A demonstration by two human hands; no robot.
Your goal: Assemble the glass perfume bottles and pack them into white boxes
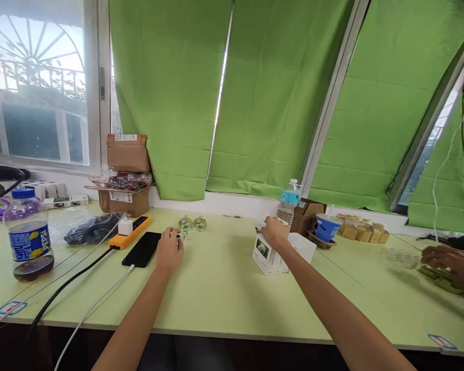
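Observation:
My left hand (170, 251) rests at the right end of a black phone (141, 250), its fingers curled. A small clear piece (184, 236) shows at its fingertips; I cannot make out what it is. Just beyond stand two round clear ornaments (185, 223) with green inside, side by side. My right hand (276, 233) is closed over the top of a white cardboard box (270, 257) with a flower picture on its side. White panels (302, 246) reach out to the box's right. The fingertips are partly hidden behind the hand.
A Pepsi bottle (30, 242), an orange power strip (129, 234) and cables lie left. Cardboard boxes (126, 201) stand at the back. Behind the white box are a water bottle (290, 198), a blue cup (327, 228) and small kraft boxes (361, 230). Another person's hand (448, 263) is at far right.

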